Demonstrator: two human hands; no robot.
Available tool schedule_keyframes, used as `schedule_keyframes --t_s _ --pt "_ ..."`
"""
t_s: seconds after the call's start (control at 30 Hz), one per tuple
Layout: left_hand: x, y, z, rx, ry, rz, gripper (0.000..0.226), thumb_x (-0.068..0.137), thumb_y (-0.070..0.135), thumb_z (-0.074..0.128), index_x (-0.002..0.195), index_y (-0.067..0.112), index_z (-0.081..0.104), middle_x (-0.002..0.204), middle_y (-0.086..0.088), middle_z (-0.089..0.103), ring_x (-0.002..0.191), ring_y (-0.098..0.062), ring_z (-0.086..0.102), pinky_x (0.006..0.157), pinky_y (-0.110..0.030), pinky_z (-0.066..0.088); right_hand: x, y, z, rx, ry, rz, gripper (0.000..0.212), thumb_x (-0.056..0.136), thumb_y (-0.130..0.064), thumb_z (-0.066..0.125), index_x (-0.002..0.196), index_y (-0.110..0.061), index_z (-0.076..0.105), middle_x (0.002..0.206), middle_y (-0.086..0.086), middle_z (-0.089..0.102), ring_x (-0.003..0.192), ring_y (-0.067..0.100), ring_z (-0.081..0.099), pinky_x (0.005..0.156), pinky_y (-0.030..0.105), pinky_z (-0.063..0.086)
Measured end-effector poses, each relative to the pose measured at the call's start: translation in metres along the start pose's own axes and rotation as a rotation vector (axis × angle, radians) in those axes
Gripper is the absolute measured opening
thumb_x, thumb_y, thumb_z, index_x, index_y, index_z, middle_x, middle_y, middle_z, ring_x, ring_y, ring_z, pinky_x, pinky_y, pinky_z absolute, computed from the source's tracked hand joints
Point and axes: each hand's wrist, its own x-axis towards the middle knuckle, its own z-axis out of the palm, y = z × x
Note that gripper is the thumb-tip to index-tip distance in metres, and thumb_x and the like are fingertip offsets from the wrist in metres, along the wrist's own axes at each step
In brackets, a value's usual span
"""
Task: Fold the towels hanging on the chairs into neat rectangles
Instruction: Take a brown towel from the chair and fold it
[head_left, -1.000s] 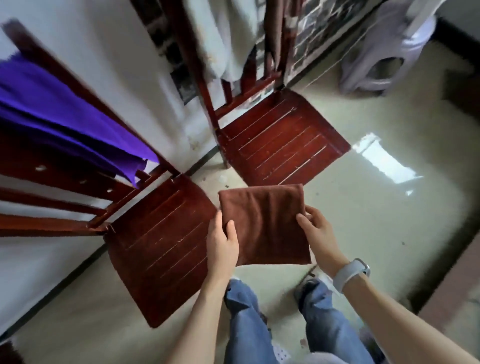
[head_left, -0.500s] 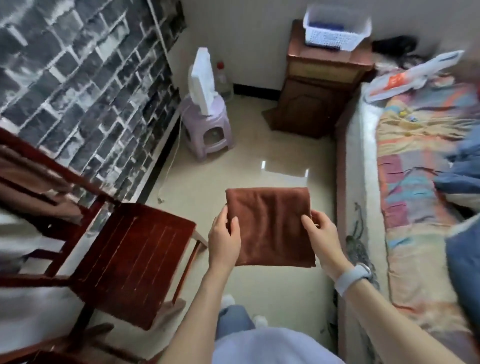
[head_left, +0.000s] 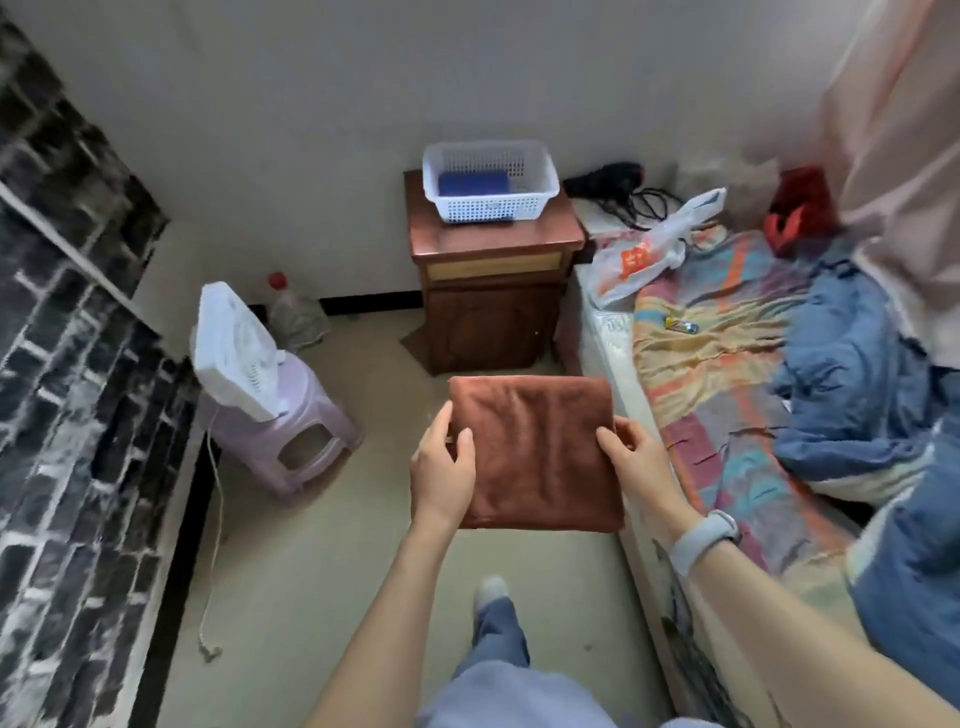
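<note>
My left hand (head_left: 441, 475) and right hand (head_left: 636, 462) grip the folded brown towel (head_left: 540, 452) by its sides. It hangs above the floor (head_left: 311, 571), beside the bed's (head_left: 727, 395) edge.

Home bedroom: bed (head_left: 737, 374) with rumpled bedding along right wall, wooden nightstand (head_left: 493, 291) holding white basket (head_left: 491, 182), fan (head_left: 234, 353) on plastic stool (head_left: 291, 441).

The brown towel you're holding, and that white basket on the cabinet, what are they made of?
The brown towel, gripped by the left hand and right hand, looks like soft, fuzzy cloth, maybe microfiber: matte, with a brushed nap. The white basket looks like hard plastic: smooth walls full of small holes. The cabinet under it looks like reddish varnished wood, slightly shiny.
</note>
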Motion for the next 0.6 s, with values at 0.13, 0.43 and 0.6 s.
schedule_keyframes --t_s 0.13,0.43,0.6 --pt "0.088 0.028 0.008 -0.027 -0.031 0.034 0.042 0.091 0.013 0.050 0.132 0.012 0.047 0.133 -0.007 0.055 0.123 -0.022 0.050 0.103 -0.027 0.035 0.071 -0.040 0.018 0.041 0.016 0.016 0.017 0.092 -0.009 0.050 0.109 -0.007 0.054 0.099 0.005 0.058 0.076 0.003 0.052 0.053 0.000 0.041" --pt "0.265 0.058 0.036 -0.035 -0.045 -0.040 0.043 0.092 0.018 0.048 0.134 0.015 0.045 0.134 -0.005 0.054 0.124 -0.020 0.048 0.105 -0.028 0.035 0.250 -0.102 0.067 0.052 -0.007 0.024 0.032 0.092 -0.018 0.051 0.121 -0.006 0.053 0.113 0.007 0.060 0.098 0.015 0.055 0.079 0.024 0.042" --pt "0.408 0.096 0.064 -0.035 -0.003 -0.070 0.043 0.094 0.018 0.044 0.137 0.015 0.041 0.139 -0.006 0.048 0.129 -0.020 0.042 0.107 -0.028 0.030 0.395 -0.153 0.101 0.077 -0.046 0.002 0.032 0.091 -0.019 0.051 0.121 -0.009 0.054 0.110 0.003 0.059 0.095 0.013 0.054 0.076 0.021 0.042"
